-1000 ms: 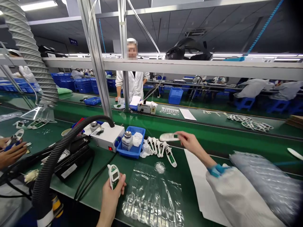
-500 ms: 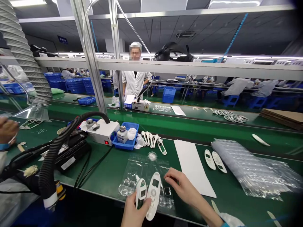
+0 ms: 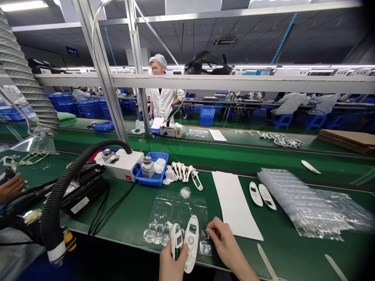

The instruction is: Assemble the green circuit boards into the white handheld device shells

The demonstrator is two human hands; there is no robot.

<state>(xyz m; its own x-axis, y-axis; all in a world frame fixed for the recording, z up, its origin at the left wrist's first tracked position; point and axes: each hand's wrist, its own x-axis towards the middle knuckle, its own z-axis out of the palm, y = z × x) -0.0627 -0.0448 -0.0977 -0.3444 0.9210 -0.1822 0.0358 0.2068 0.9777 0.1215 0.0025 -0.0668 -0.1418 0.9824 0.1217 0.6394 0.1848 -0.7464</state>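
My left hand (image 3: 173,260) is closed around two white plastic parts at the bench edge. One is a thermometer-like body (image 3: 176,239) with a small window, a nozzle tip and a green circuit board. Beside it is a long white shell (image 3: 191,242) with a window and round button holes. To their right, my right hand (image 3: 224,244) has thumb and forefinger pinched at the edge of a clear plastic bag (image 3: 166,208); anything between the fingertips is too small or hidden to name. Clear square pieces (image 3: 156,233) lie in the bag, beneath and behind the parts.
A blue tray (image 3: 152,179) with a bottle stands behind, near several white parts (image 3: 181,171). White paper (image 3: 234,207), two shells (image 3: 262,196) and bubble wrap (image 3: 295,203) lie right. A black hose (image 3: 55,210) arches left, near a co-worker's hand (image 3: 11,189).
My right hand's fingertips have come down onto the bag's right edge. The two parts in my left hand stay together. A white shell on the green belt has shifted left; the co-worker's hand moved lower.
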